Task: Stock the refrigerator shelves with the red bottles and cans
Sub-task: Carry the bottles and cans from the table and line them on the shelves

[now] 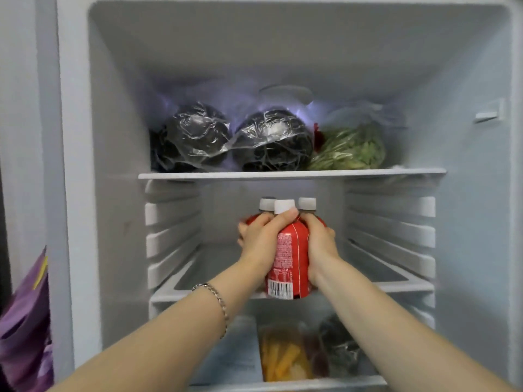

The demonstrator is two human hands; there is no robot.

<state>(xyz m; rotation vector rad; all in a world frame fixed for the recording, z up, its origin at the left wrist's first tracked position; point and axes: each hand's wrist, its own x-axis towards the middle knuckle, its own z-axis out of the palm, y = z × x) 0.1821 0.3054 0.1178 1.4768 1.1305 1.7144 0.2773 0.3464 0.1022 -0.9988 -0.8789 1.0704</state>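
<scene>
Both hands are grasping a bunch of three red bottles (pixel 294 236) with white caps: left hand (pixel 259 239) wraps one side, right hand (pixel 319 241) the other. The label (pixel 284 250) on the nearest one has white print too small to read, plus a barcode (pixel 280 288) lower down. The bottles sit at the front edge of the middle shelf (pixel 396 285); can't tell if they're touching it. Above the hands, two dark plastic-wrapped heads (pixel 271 142) and a bag of greens (pixel 351 149). Below the hands, a bag of orange-yellow pieces (pixel 280 355).
</scene>
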